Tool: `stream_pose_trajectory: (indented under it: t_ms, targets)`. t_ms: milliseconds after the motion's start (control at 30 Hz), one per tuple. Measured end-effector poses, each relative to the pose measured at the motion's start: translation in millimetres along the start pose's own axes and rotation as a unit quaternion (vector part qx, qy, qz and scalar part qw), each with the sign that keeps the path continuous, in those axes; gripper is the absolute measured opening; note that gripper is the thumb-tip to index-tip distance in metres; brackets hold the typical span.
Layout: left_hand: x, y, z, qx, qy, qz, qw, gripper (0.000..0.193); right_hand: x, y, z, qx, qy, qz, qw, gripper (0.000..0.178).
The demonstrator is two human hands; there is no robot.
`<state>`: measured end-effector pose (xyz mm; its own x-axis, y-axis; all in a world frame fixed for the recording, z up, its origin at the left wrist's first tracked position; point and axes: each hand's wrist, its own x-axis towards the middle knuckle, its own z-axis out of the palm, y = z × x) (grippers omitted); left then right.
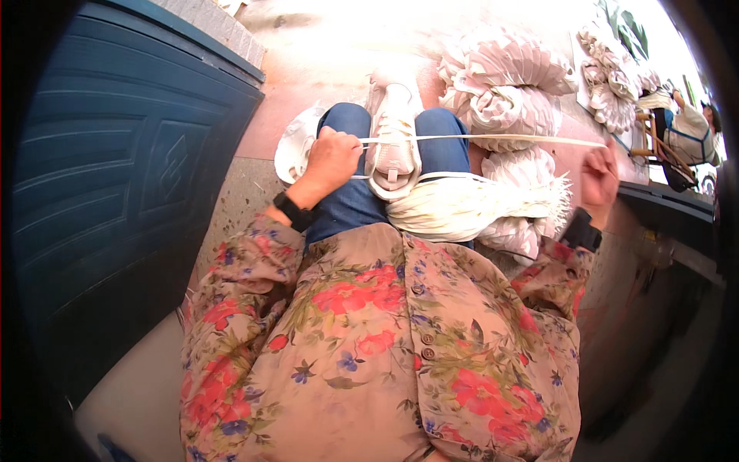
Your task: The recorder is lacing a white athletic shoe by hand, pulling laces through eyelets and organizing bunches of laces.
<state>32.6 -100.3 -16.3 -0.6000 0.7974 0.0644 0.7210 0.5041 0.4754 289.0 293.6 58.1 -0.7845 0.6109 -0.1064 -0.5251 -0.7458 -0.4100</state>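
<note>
I look down on a reddish-tan paved floor (308, 69), bright with sun at the top of the view. A dark blue panelled door (131, 177) fills the side left of the white shoe (394, 138), which I take as my landmark. Beyond the shoe and to its right lie heaps of pale, pleated fan-like bundles (508, 85). Far right of the shoe, another person (689, 127) sits by a wooden frame.

The shoe rests across blue-jeaned knees (350, 154), above a floral shirt (369, 339). A thin, flat, cream-coloured strip (500, 139) runs taut across the shoe, level with its laces, and stretches well out to the right. Just below and right of the shoe lies a sheaf of pale strips (469, 204), its cut ends fanned out at the far end.

My left hand (332, 158), just left of the shoe, is clenched in a fist around the strip's near end. My right hand (599, 181), well right of the shoe, is blurred; it sits at the strip's far end, but I cannot tell whether the fingers close on it.
</note>
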Motion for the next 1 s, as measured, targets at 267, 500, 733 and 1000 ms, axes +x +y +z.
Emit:
stream_pose_trajectory:
  t_ms: [267, 500, 733, 1000]
  targets:
    - [8.6, 7.6, 13.4, 0.051, 0.006, -0.024, 0.998, 0.012, -6.8, 23.3, 11.9, -0.262, 0.03, -0.076, 0.962, 0.024]
    - [13.8, 9.4, 10.4, 0.07, -0.009, 0.005, 0.997, 0.013, -7.3, 137.8, 1.6, -0.78, -0.088, -0.188, 0.591, 0.011]
    - [21.6, 24.7, 6.7, 0.11, -0.01, 0.039, 0.993, 0.014, -18.2, 217.3, 17.9, -0.776, -0.228, -0.054, 0.586, 0.011]
    - [11.1, 30.4, 12.3, 0.085, 0.073, -0.025, 0.993, 0.017, -9.1, 244.2, 9.3, -0.864, -0.206, -0.085, 0.451, 0.012]
